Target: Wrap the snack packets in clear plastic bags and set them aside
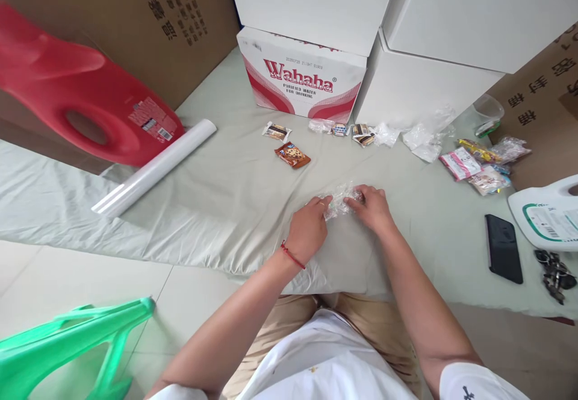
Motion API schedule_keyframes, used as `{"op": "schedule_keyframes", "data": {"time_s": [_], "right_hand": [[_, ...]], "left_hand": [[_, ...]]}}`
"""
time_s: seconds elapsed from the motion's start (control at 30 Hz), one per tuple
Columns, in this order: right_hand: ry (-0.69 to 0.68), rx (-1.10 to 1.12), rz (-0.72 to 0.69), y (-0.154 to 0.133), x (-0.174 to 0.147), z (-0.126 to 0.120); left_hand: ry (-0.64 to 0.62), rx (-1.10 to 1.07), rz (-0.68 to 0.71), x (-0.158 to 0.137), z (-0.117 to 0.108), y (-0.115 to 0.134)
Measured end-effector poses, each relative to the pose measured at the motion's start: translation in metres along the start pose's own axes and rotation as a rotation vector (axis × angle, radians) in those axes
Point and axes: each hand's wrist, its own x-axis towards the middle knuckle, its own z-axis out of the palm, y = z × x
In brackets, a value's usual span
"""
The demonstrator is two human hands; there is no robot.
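Observation:
Crumpled clear plastic wrap [338, 200] lies on the cloth-covered table in front of me, between my two hands. My left hand [309, 226], with a red string bracelet at the wrist, grips its left side with bent fingers. On the other side my right hand [374, 208] pinches the wrap between thumb and fingers. Whether something sits inside the wrap is hard to make out. Beyond my hands lie a brown cookie packet [293, 155] and a small clear-wrapped snack [277, 131].
A roll of clear film [156, 168] lies at left beside a big red jug [112, 105]. A Wahaha carton [302, 78] stands at the back. Snack packets [460, 163], a phone [504, 248], keys [555, 275] and a white jug [548, 213] lie at right. A green stool [67, 343] stands lower left.

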Motion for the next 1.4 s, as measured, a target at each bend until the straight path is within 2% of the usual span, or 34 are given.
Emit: {"op": "schedule_keyframes", "data": {"time_s": [0.17, 0.27, 0.33, 0.4, 0.53, 0.63, 0.7, 0.8, 1.0, 1.03, 1.1, 1.17, 1.2, 1.3, 1.33, 1.4], "right_hand": [[0.031, 0.367, -0.032, -0.014, 0.007, 0.001], [-0.04, 0.413, 0.044, -0.016, 0.012, -0.001], [-0.116, 0.418, 0.064, -0.018, 0.016, 0.001], [-0.162, 0.484, 0.036, -0.025, 0.019, 0.004], [-0.052, 0.523, -0.127, -0.051, 0.005, 0.008], [-0.055, 0.418, -0.371, -0.067, -0.023, 0.012], [-0.076, 0.329, -0.499, -0.069, -0.042, 0.019], [-0.069, 0.203, -0.561, -0.059, -0.066, 0.034], [-0.074, 0.058, -0.639, -0.039, -0.089, 0.053], [-0.078, 0.023, -0.63, -0.039, -0.091, 0.055], [-0.094, -0.036, -0.601, -0.041, -0.092, 0.057], [-0.111, -0.07, -0.571, -0.043, -0.091, 0.058], [-0.114, -0.081, -0.555, -0.045, -0.091, 0.059], [-0.111, -0.118, -0.536, -0.043, -0.094, 0.058], [-0.112, -0.134, -0.548, -0.04, -0.096, 0.057], [-0.129, -0.158, -0.609, -0.032, -0.103, 0.053]], "left_hand": [[-0.001, 0.122, 0.008, 0.008, -0.011, -0.003], [0.075, 0.077, 0.011, 0.01, -0.008, -0.008], [0.168, 0.032, -0.042, 0.012, -0.005, -0.013], [0.209, -0.039, -0.108, 0.015, -0.004, -0.018], [0.061, -0.145, -0.208, 0.022, -0.009, -0.025], [-0.013, -0.091, -0.254, 0.023, -0.016, -0.025], [-0.026, -0.045, -0.217, 0.021, -0.018, -0.027], [-0.037, -0.054, -0.127, 0.019, -0.02, -0.036], [-0.159, -0.401, -0.045, 0.015, -0.026, -0.058], [-0.128, -0.454, -0.042, 0.013, -0.028, -0.058], [0.046, -0.483, -0.004, 0.005, -0.031, -0.056], [0.21, -0.411, 0.135, -0.004, -0.033, -0.052], [0.213, -0.359, 0.241, -0.009, -0.034, -0.05], [-0.005, -0.233, 0.491, -0.02, -0.032, -0.055], [-0.063, -0.206, 0.517, -0.023, -0.031, -0.06], [-0.088, -0.162, 0.52, -0.027, -0.03, -0.072]]}}
